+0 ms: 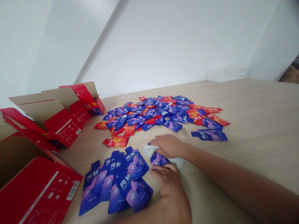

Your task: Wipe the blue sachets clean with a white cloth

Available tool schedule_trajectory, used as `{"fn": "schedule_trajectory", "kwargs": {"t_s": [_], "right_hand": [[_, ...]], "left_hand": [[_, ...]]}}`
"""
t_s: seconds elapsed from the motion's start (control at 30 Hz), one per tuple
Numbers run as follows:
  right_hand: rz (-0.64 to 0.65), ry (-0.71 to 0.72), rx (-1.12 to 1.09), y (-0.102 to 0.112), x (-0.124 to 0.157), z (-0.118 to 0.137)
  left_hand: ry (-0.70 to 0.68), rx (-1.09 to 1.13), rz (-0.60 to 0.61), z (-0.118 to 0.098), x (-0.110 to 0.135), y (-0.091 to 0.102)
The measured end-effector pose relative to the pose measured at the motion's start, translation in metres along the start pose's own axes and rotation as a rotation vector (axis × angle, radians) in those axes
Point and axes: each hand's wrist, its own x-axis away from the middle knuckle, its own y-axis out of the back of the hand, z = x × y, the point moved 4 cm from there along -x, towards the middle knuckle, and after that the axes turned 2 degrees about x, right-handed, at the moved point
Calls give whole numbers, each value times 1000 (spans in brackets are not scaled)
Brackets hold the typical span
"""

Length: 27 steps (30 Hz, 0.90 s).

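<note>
A purple-blue pouch [158, 159] lies between my two hands near the middle of the table. My left hand [165, 174] grips its lower end, fingers closed. At the pouch's upper end, my right hand [167, 145] is closed on a crumpled white tissue [149, 150], which presses against the pouch. Part of the pouch is hidden under my fingers. Just left of my hands, several purple pouches [133, 165] overlap in a loose fan. Something white and flat [178, 162] shows beneath my hands; I cannot tell what it is.
A wide pile of purple and red-orange pouches [149, 113] covers the table's far middle. One purple pouch [212, 134] lies apart at right, one red pouch [118, 141] at left. Several opened red cartons [42, 189] line the left side. A white box [219, 75] stands against the wall.
</note>
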Motion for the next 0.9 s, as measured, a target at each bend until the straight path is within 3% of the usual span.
{"fn": "schedule_trajectory", "kwargs": {"t_s": [0.1, 0.2, 0.3, 0.43, 0.57, 0.73, 0.9], "right_hand": [[-25, -90, 11, 8, 0, -12], [-79, -82, -17, 22, 3, -10], [-82, 32, -59, 27, 5, 3], [-3, 194, -106, 15, 4, 17], [44, 103, -70, 3, 1, 6], [-12, -63, -11, 13, 2, -12], [-72, 35, -63, 27, 5, 2]], "left_hand": [[11, 145, -6, 4, 0, 2], [30, 308, -5, 7, -1, 4], [36, 351, 0, 9, -2, 4], [39, 387, 1, 10, -2, 6], [45, 416, -5, 12, 0, 9], [53, 458, -10, 13, 0, 10], [52, 491, -10, 12, -2, 7]]}}
